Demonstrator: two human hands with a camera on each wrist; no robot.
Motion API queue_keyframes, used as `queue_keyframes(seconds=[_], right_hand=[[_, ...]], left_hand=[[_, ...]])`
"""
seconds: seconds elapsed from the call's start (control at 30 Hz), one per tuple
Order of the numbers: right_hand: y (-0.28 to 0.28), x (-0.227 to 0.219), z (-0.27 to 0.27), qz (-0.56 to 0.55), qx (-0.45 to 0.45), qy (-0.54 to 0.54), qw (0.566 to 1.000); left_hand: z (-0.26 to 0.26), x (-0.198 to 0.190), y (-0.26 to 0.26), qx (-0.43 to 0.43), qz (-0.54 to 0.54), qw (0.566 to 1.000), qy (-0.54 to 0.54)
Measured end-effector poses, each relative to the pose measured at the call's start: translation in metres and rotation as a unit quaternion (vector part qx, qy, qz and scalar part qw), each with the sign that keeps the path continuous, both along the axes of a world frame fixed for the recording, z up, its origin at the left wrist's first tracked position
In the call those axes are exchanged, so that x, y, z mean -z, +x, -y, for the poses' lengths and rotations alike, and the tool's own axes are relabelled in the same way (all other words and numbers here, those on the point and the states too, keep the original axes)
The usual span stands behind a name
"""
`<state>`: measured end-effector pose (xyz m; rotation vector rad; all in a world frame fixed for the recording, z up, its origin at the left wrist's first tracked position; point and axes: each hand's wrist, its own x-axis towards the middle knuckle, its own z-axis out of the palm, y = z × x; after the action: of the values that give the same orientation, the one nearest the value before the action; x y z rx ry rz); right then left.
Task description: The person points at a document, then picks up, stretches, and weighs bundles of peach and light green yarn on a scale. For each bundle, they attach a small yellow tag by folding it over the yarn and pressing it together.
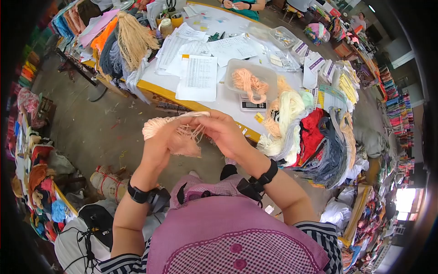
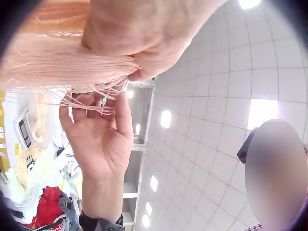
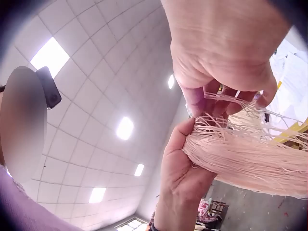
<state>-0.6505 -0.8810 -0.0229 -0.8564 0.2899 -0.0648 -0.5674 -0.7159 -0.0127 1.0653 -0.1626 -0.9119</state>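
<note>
A skein of pale peach yarn (image 1: 185, 144) is held up in front of the body, short of the table edge. My left hand (image 1: 159, 140) grips the skein, its thumb and fingers closed round the bundle near one end, as the right wrist view also shows. Loose strands (image 3: 226, 98) stretch from that end to my right hand (image 1: 226, 134), whose curled fingers pinch them. In the left wrist view the right palm (image 2: 103, 144) faces the camera, below the hanging strands. Both sets of fingertips are close together.
On the white table (image 1: 150, 75) lie printed sheets (image 1: 197, 77). A plastic tub (image 1: 231, 66) holding peach yarn sits on a scale (image 1: 248, 106). Cream, red (image 1: 311, 134) and grey skeins overhang the right edge. Raffia-coloured fibre (image 1: 132, 41) hangs at left. Another person (image 1: 251, 9) is across the table.
</note>
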Motion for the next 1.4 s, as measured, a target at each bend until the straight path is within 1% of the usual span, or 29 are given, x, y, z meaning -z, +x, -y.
queue_keyframes(seconds=[0.03, 0.13, 0.2, 0.23, 0.3, 0.33, 0.37, 0.4, 0.6, 0.67, 0.73, 0.77, 0.8, 0.83, 0.87, 0.9, 0.93, 0.97, 1.0, 1.07, 1.1, 1.13, 1.17, 1.23, 1.27, 1.3, 1.33, 1.37, 1.4], right_hand=[[0.0, 0.005, 0.004, -0.001, 0.002, 0.0, 1.0], [-0.008, 0.022, 0.02, -0.003, -0.039, 0.057, 0.998], [-0.01, 0.023, 0.025, -0.059, -0.072, -0.049, 0.994], [-0.009, 0.024, 0.023, -0.056, -0.084, -0.043, 0.994], [-0.007, 0.013, 0.017, -0.085, -0.106, -0.121, 0.983], [-0.005, 0.009, 0.015, -0.079, -0.121, -0.139, 0.98], [-0.004, 0.007, 0.013, -0.08, -0.123, -0.137, 0.98], [-0.003, 0.007, 0.012, -0.073, -0.126, -0.15, 0.978], [-0.005, 0.013, 0.015, -0.056, -0.121, -0.162, 0.978], [-0.009, 0.017, 0.015, -0.05, -0.114, -0.157, 0.98], [-0.014, 0.022, 0.016, 0.01, -0.023, 0.048, 0.999], [-0.022, 0.025, 0.026, 0.008, -0.017, 0.043, 0.999], [-0.038, 0.028, 0.043, 0.043, -0.078, 0.118, 0.989], [-0.057, 0.028, 0.061, 0.078, -0.137, 0.194, 0.968], [-0.08, 0.025, 0.08, -0.01, -0.135, 0.044, 0.99], [-0.104, 0.02, 0.101, -0.1, -0.13, -0.107, 0.981], [-0.122, 0.017, 0.121, -0.188, -0.099, -0.28, 0.936], [-0.142, 0.015, 0.143, -0.269, -0.067, -0.442, 0.853], [-0.174, 0.03, 0.178, -0.254, -0.014, -0.57, 0.781], [-0.216, 0.025, 0.229, -0.296, 0.085, -0.727, 0.614], [-0.224, 0.015, 0.243, -0.388, 0.098, -0.767, 0.502], [-0.221, 0.003, 0.25, -0.456, 0.084, -0.772, 0.435], [-0.219, 0.008, 0.258, -0.46, 0.082, -0.77, 0.435], [-0.216, 0.031, 0.277, -0.32, 0.107, -0.803, 0.492], [-0.204, 0.041, 0.279, -0.29, 0.088, -0.789, 0.534], [-0.194, 0.064, 0.286, -0.304, 0.059, -0.781, 0.542], [-0.186, 0.089, 0.289, -0.248, 0.059, -0.798, 0.546], [-0.168, 0.099, 0.285, -0.27, 0.009, -0.801, 0.534], [-0.152, 0.117, 0.284, -0.245, -0.013, -0.802, 0.544]], left_hand=[[-0.001, -0.001, 0.002, 0.006, -0.039, 0.999, 0.0], [0.0, 0.005, 0.006, 0.007, -0.014, 1.0, -0.005], [0.002, 0.012, 0.007, 0.003, -0.032, 0.999, -0.003], [0.003, 0.015, 0.007, 0.003, -0.051, 0.999, -0.004], [0.008, 0.012, 0.004, -0.008, -0.061, 0.998, -0.003], [0.01, 0.008, 0.002, 0.019, -0.077, 0.997, -0.005], [0.012, 0.006, 0.001, 0.049, -0.093, 0.994, -0.008], [0.012, 0.007, 0.0, 0.055, -0.069, 0.996, 0.009], [0.011, 0.003, 0.002, 0.042, -0.047, 0.998, 0.012], [0.007, 0.021, 0.006, 0.066, -0.024, 0.997, 0.016], [0.001, 0.029, 0.011, 0.096, -0.002, 0.995, 0.012], [-0.007, 0.028, 0.016, 0.037, -0.057, 0.998, 0.004], [-0.015, 0.03, 0.023, -0.022, -0.114, 0.993, -0.001], [-0.023, 0.04, 0.033, -0.087, -0.129, 0.988, -0.001], [-0.04, 0.059, 0.048, -0.097, -0.175, 0.975, -0.098], [-0.06, 0.077, 0.064, -0.106, -0.158, 0.977, -0.093], [-0.08, 0.091, 0.077, -0.101, -0.138, 0.98, -0.1], [-0.092, 0.098, 0.083, -0.154, -0.124, 0.979, -0.053], [-0.107, 0.107, 0.091, -0.21, -0.142, 0.967, 0.003], [-0.143, 0.132, 0.107, -0.228, -0.124, 0.966, 0.015], [-0.16, 0.146, 0.113, -0.25, -0.103, 0.962, 0.026], [-0.177, 0.16, 0.118, -0.247, -0.105, 0.963, 0.028], [-0.193, 0.174, 0.121, -0.239, -0.085, 0.965, 0.059], [-0.207, 0.183, 0.115, -0.228, -0.066, 0.967, 0.091], [-0.208, 0.183, 0.109, -0.217, -0.051, 0.966, 0.133], [-0.207, 0.182, 0.105, -0.207, -0.035, 0.962, 0.174], [-0.196, 0.172, 0.095, -0.213, -0.039, 0.957, 0.193], [-0.191, 0.17, 0.091, -0.213, -0.037, 0.957, 0.195], [-0.187, 0.168, 0.088, -0.208, -0.048, 0.952, 0.222]])
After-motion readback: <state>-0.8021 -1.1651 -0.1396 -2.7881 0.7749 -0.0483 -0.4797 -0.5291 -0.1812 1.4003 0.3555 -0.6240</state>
